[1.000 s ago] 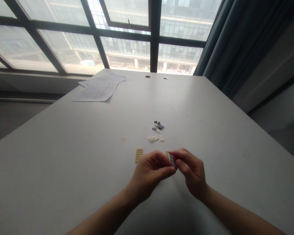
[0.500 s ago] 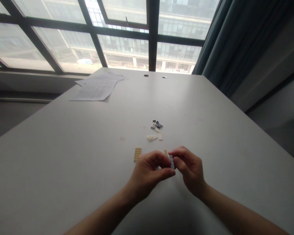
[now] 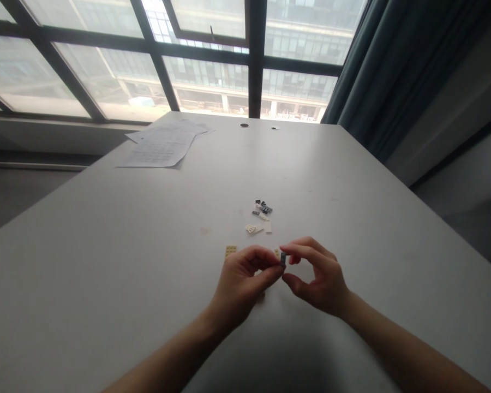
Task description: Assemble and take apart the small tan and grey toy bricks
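Note:
My left hand (image 3: 243,275) pinches a small dark grey toy building brick (image 3: 283,259) between thumb and fingertips, held above the table. My right hand (image 3: 321,275) is just to the right, thumb and index finger spread apart around the brick's ends. Its index fingertip is close to the upper end; whether it touches I cannot tell. Behind the left hand a tan studded plate (image 3: 231,250) is partly hidden. Another tan piece (image 3: 276,252) shows between the hands. A small dark piece (image 3: 262,297) peeks out beneath the left wrist.
Beyond the hands lie white pieces (image 3: 253,229) and a small pile of dark grey and black pieces (image 3: 264,207). Printed papers (image 3: 159,147) rest at the far left of the white table (image 3: 126,245). Windows and a dark curtain (image 3: 376,76) stand behind.
The grey brick has been turned, showing a narrower, darker side, and moved slightly left and up. My right hand's thumb and index finger have spread apart. More of the tan plate is covered.

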{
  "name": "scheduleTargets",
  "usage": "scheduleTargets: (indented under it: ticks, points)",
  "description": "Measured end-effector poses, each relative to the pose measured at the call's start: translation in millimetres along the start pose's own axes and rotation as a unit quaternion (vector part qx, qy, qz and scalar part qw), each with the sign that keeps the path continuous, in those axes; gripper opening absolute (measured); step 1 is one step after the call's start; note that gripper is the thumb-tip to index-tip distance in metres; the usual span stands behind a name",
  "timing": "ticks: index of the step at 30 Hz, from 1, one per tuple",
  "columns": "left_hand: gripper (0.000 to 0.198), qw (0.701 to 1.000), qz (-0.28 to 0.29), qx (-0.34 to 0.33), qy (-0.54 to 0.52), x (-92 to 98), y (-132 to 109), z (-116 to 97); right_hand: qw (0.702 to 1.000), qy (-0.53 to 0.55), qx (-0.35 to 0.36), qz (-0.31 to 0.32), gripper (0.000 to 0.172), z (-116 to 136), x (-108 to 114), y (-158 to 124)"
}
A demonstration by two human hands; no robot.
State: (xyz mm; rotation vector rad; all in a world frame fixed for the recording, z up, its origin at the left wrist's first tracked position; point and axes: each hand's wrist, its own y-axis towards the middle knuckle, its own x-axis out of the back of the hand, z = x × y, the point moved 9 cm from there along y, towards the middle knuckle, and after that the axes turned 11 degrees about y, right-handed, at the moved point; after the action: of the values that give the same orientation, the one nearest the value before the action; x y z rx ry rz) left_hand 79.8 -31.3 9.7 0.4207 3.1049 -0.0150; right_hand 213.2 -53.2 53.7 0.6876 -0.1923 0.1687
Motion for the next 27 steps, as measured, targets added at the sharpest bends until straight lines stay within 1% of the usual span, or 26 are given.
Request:
scheduleTargets:
  ticks: [3, 6, 8, 9, 10, 11, 12, 13, 15, 16, 17, 18, 20, 22, 27]
  points:
    - [0.012, 1.0, -0.006, -0.008, 0.024, 0.9, 1.0, 1.5, 0.999, -0.041, 0.028, -0.003, 0.042, 5.3, 0.2, 1.1]
    - [0.012, 0.998, 0.005, -0.015, 0.052, 0.0, 1.6, 1.7, 0.997, -0.061, 0.037, 0.019, 0.033, 5.7, -3.3, 2.6]
    - [0.01, 0.993, 0.0, -0.049, 0.112, 2.5, 1.9, -4.1, 0.997, -0.07, 0.031, 0.022, 0.03, 2.1, 0.5, 5.0]
    - [0.009, 0.984, -0.012, -0.08, 0.161, 5.1, 1.7, -9.7, 0.997, -0.078, 0.019, 0.014, 0.03, -2.0, 5.5, 6.6]
    - [0.008, 0.967, -0.027, -0.121, 0.223, 7.2, 0.7, -16.7, 0.996, -0.088, 0.0, 0.005, 0.029, -8.1, 11.8, 8.3]
    - [0.007, 0.941, -0.04, -0.166, 0.292, 7.4, -1.1, -23.7, 0.994, -0.102, -0.028, -0.004, 0.029, -16.5, 18.7, 9.6]
    - [0.007, 0.908, -0.045, -0.208, 0.362, 4.9, -3.5, -29.0, 0.991, -0.115, -0.066, -0.006, 0.029, -27.3, 25.0, 10.2]
    - [0.009, 0.87, -0.036, -0.243, 0.428, -0.5, -5.9, -31.2, 0.986, -0.126, -0.108, 0.007, 0.029, -39.5, 28.6, 9.8]
    - [0.015, 0.798, 0.01, -0.287, 0.53, -14.9, -9.9, -26.2, 0.97, -0.139, -0.189, 0.063, 0.028, -63.2, 28.1, 5.1]
    - [0.019, 0.768, 0.035, -0.295, 0.567, -21.1, -11.3, -21.0, 0.961, -0.143, -0.217, 0.096, 0.028, -72.1, 25.0, 1.6]
    - [0.023, 0.745, 0.056, -0.299, 0.594, -25.8, -12.4, -15.8, 0.952, -0.148, -0.235, 0.127, 0.028, -78.6, 20.9, -2.0]
    - [0.026, 0.727, 0.071, -0.299, 0.614, -29.1, -13.2, -11.6, 0.945, -0.153, -0.244, 0.152, 0.028, -82.6, 16.5, -5.1]
    - [0.031, 0.704, 0.083, -0.296, 0.64, -32.5, -13.9, -6.1, 0.938, -0.166, -0.247, 0.179, 0.029, -85.1, 9.1, -8.8]
    - [0.034, 0.691, 0.096, -0.294, 0.653, -35.3, -14.2, -2.7, 0.937, -0.172, -0.244, 0.183, 0.029, -83.9, 4.6, -9.9]
    - [0.039, 0.683, 0.122, -0.287, 0.661, -39.0, -13.6, 2.6, 0.938, -0.174, -0.236, 0.182, 0.03, -82.7, 1.9, -10.1]
